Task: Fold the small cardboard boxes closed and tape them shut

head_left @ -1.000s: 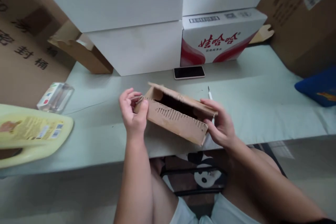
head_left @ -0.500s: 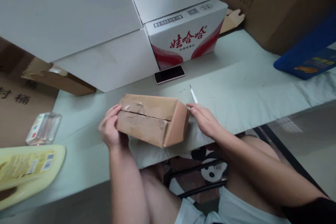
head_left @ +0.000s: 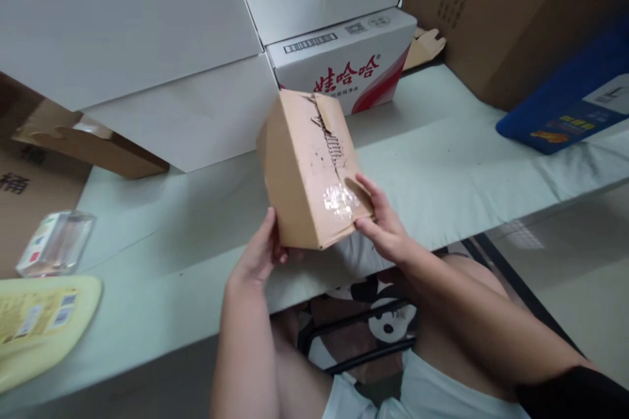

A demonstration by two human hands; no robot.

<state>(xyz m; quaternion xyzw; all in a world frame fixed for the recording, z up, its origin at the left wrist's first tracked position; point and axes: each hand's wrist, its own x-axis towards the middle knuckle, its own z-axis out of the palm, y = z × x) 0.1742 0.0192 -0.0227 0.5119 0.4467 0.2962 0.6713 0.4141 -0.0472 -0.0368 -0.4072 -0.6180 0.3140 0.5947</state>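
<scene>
A small brown cardboard box (head_left: pixel 295 177) is held up and tilted above the front of the table. Shiny tape and a dark, torn-looking seam run along the face turned to the right. My left hand (head_left: pixel 260 245) grips its lower left corner, thumb on the side and fingers underneath, partly hidden. My right hand (head_left: pixel 386 226) pinches the lower right edge, where a flap stands slightly away from the box. The phone and the white-handled blade are hidden from sight, with the box in front of that area.
Large white boxes (head_left: pixel 137 26) and a red-and-white carton (head_left: pixel 388 52) stand along the back. To the right are a big brown carton (head_left: pixel 491 33) and a blue package (head_left: pixel 555 105). A clear plastic container (head_left: pixel 59 242) and a yellow cutting board (head_left: pixel 73 321) lie at left.
The box has been lifted and turned, so its taped seam now runs away from me. My left hand moved right to its lower corner; my right hand closed on its right edge.
</scene>
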